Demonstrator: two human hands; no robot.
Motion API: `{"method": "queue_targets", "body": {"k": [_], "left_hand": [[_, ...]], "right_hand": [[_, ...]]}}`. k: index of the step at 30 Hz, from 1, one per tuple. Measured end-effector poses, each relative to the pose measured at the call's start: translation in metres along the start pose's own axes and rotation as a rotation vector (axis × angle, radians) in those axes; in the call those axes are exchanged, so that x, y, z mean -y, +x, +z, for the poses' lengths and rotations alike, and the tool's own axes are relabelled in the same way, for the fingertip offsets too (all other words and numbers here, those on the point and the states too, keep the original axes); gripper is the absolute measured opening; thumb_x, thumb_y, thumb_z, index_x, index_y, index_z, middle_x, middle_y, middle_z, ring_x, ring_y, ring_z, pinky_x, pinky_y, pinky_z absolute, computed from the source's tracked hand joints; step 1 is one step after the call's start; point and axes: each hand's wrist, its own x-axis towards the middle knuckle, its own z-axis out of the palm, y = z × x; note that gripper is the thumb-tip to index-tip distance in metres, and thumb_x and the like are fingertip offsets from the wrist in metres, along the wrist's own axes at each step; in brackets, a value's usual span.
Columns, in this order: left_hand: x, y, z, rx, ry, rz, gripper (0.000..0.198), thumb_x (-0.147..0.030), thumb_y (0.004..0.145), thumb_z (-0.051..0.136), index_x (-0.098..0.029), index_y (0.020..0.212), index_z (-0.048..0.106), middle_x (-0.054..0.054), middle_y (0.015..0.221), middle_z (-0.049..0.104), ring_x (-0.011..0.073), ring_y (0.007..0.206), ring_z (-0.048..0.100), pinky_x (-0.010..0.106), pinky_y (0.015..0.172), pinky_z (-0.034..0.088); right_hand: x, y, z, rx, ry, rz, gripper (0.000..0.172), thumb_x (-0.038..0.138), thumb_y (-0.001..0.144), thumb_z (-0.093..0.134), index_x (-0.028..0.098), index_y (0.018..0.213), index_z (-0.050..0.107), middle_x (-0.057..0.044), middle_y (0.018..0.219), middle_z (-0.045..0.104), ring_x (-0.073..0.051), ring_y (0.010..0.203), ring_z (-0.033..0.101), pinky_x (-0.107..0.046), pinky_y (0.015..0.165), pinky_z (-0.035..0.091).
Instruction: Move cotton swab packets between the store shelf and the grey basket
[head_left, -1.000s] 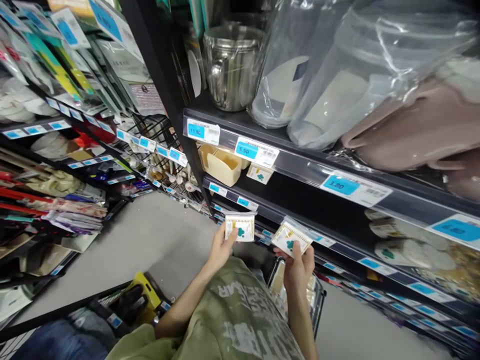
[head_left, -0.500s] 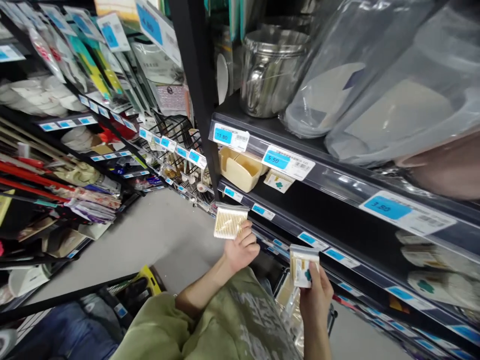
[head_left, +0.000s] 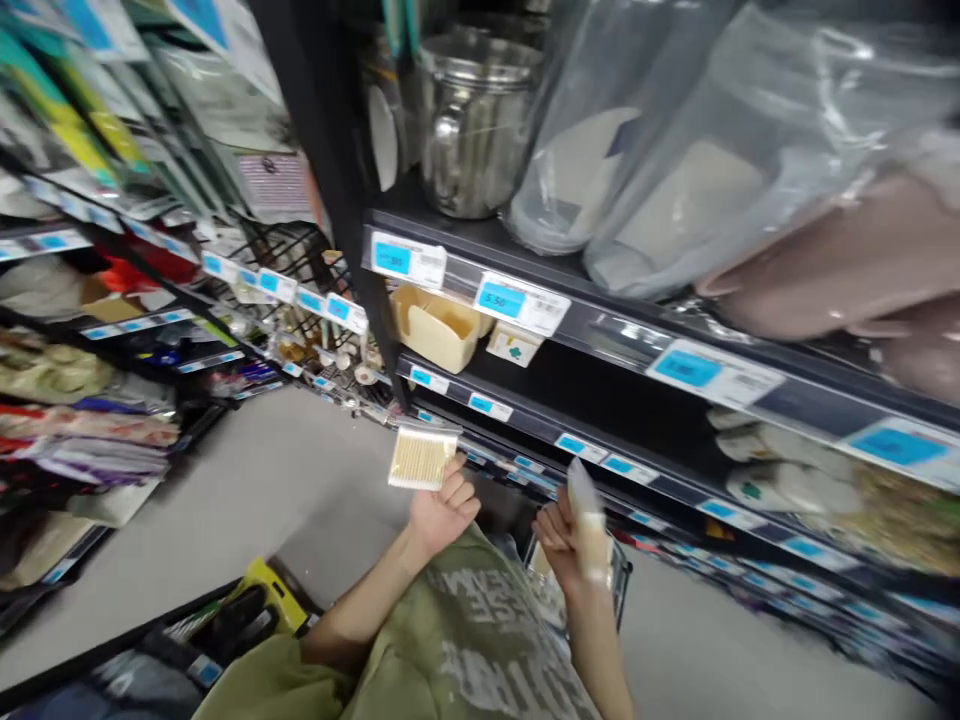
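My left hand point(head_left: 444, 508) pinches a small clear pack of toothpicks point(head_left: 420, 457) by its lower right corner and holds it up, with the wooden sticks facing me. My right hand point(head_left: 564, 538) is closed on a second toothpick pack point(head_left: 589, 517), turned edge-on and blurred by motion. Both hands hover in front of the lower shelf edges with blue price tags point(head_left: 576, 445). My green printed shirt point(head_left: 480, 640) fills the bottom middle.
A black shelf unit point(head_left: 600, 330) stands right, carrying a steel pot point(head_left: 472, 120), bagged plastic ware point(head_left: 675, 130) and a beige bin point(head_left: 433, 328). Hanging goods line the racks on the left point(head_left: 112, 200). A grey floor aisle point(head_left: 247, 490) runs between. A yellow-handled basket point(head_left: 262, 605) sits low left.
The left hand has lowered a little with its pack. The right hand has turned its pack from label-facing to edge-on and shifted left. The camera view has swung and blurred.
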Motion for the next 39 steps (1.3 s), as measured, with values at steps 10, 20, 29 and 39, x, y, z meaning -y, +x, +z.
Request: {"method": "queue_targets", "body": {"k": [10,20,29,39], "left_hand": [[0.011,0.004,-0.003,-0.034,-0.096,-0.177,0.032,-0.023,0.103,0.038,-0.02,0.071,0.041,-0.01,0.052,0.007,0.0104,0.044,0.011,0.022,0.048,0.018],[0.01,0.023,0.01,0.001,0.446,-0.064,0.029,-0.042,0.085,0.074,-0.017,0.084,0.059,-0.002,0.064,0.056,0.0111,0.055,0.051,0.021,0.048,0.04],[0.012,0.02,0.0,0.152,1.093,0.134,0.051,-0.052,0.084,0.073,-0.016,0.119,0.067,0.008,0.115,0.072,0.0266,0.11,0.064,0.034,0.095,0.05],[0.006,0.012,-0.006,0.107,1.204,0.206,0.047,-0.059,0.097,0.05,-0.021,0.123,0.043,0.006,0.113,0.062,0.0204,0.104,0.06,0.036,0.094,0.049]], "right_hand": [[0.005,0.003,0.0,0.353,0.843,-0.042,0.03,0.014,0.09,0.064,0.02,0.065,0.049,0.016,0.042,0.04,-0.002,0.032,0.019,-0.012,0.04,0.019],[-0.001,-0.01,-0.007,0.261,0.866,-0.075,0.03,0.018,0.093,0.065,0.023,0.068,0.049,0.015,0.039,0.033,-0.005,0.031,0.011,-0.017,0.038,0.02],[0.001,0.006,0.013,0.054,-0.298,-0.103,0.051,0.066,0.072,0.079,0.023,0.061,0.054,0.006,0.047,0.045,-0.01,0.038,0.034,-0.024,0.037,0.026],[0.001,0.004,0.031,-0.046,-1.017,-0.436,0.044,0.054,0.101,0.045,0.021,0.073,0.052,0.005,0.056,0.046,-0.012,0.051,0.038,-0.026,0.053,0.027]]}}
